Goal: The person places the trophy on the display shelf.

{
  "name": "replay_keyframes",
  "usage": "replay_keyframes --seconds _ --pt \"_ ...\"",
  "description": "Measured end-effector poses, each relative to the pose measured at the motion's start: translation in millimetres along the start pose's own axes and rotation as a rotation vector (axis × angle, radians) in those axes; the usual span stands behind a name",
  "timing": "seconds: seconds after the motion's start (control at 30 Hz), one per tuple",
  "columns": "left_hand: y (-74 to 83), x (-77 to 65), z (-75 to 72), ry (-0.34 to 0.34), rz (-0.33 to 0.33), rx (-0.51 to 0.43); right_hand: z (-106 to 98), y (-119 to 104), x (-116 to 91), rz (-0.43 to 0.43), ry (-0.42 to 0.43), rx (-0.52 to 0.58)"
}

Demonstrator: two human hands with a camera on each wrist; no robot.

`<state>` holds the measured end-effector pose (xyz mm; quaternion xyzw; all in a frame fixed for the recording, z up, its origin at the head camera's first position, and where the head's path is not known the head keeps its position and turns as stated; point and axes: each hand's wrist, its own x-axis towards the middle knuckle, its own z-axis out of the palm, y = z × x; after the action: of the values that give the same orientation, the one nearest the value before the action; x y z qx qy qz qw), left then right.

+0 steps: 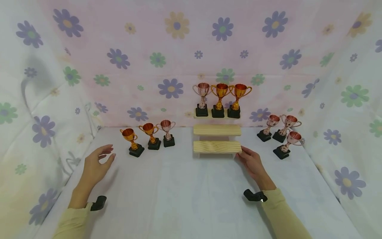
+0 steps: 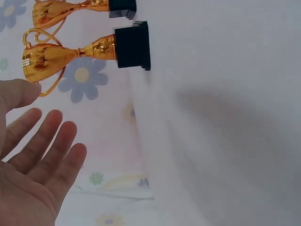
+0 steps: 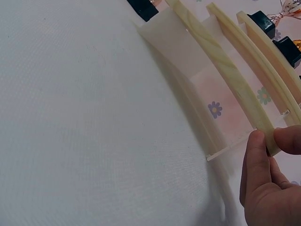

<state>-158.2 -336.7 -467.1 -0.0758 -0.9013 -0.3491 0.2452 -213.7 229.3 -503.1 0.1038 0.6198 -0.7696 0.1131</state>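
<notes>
A stepped display stand (image 1: pixel 217 146) with wooden shelves on clear supports stands at the middle back of the table. My right hand (image 1: pixel 252 162) pinches the right end of its lowest shelf, thumb on one face and fingers on the other in the right wrist view (image 3: pixel 268 183). Three trophies, one rose-gold (image 1: pixel 203 99) and two gold (image 1: pixel 220 99), stand on the top shelf. My left hand (image 1: pixel 96 164) hovers at the left with fingers relaxed and holds nothing. Nearest to it is a gold trophy (image 1: pixel 131 141) on a black base.
Another gold trophy (image 1: pixel 150 134) and a rose-gold trophy (image 1: pixel 167 132) stand left of the stand. To its right is a group of three rose-gold trophies (image 1: pixel 287 144). A flowered cloth (image 1: pixel 143 66) hangs behind and at both sides of the white tabletop (image 1: pixel 173 196).
</notes>
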Motion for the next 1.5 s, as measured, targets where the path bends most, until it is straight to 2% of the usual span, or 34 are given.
replay_keyframes --seconds 0.07,0.17,0.33,0.67,0.77,0.9,1.0,1.13,1.3,1.43,1.5 --pt "-0.1 4.5 2.2 0.033 -0.031 -0.044 0.2 -0.1 0.1 0.002 0.004 0.002" --pt "2.2 11.8 6.5 0.044 -0.095 -0.124 0.4 0.0 0.3 0.004 0.008 0.003" --pt "5.8 25.0 14.7 0.011 -0.183 -0.277 0.6 -0.2 0.6 0.013 0.012 0.008" --pt "-0.7 45.4 37.7 -0.09 -0.257 -0.549 0.0 -2.2 -0.5 0.021 0.003 0.011" --pt "1.6 46.6 45.7 -0.081 -0.268 -0.555 -0.1 -1.9 -0.8 0.032 0.005 0.02" --pt "6.8 46.7 54.0 -0.021 -0.282 -0.523 -0.4 -1.7 -0.9 0.034 0.004 0.029" --pt "9.0 46.7 57.6 0.011 -0.305 -0.55 -0.7 -2.1 -0.5 0.029 0.001 0.027" --pt "10.5 45.2 59.6 0.035 -0.333 -0.573 -0.6 -2.3 -0.6 0.03 0.002 0.02" --pt "15.9 42.0 59.6 0.091 -0.33 -0.618 0.0 -2.9 -0.9 0.03 0.003 0.012" --pt "26.4 36.7 57.8 0.139 -0.329 -0.694 0.4 -2.8 -0.4 0.031 0.003 0.017" --pt "34.3 32.8 56.7 0.136 -0.33 -0.696 -0.1 -2.5 -0.1 0.033 0.005 0.019"
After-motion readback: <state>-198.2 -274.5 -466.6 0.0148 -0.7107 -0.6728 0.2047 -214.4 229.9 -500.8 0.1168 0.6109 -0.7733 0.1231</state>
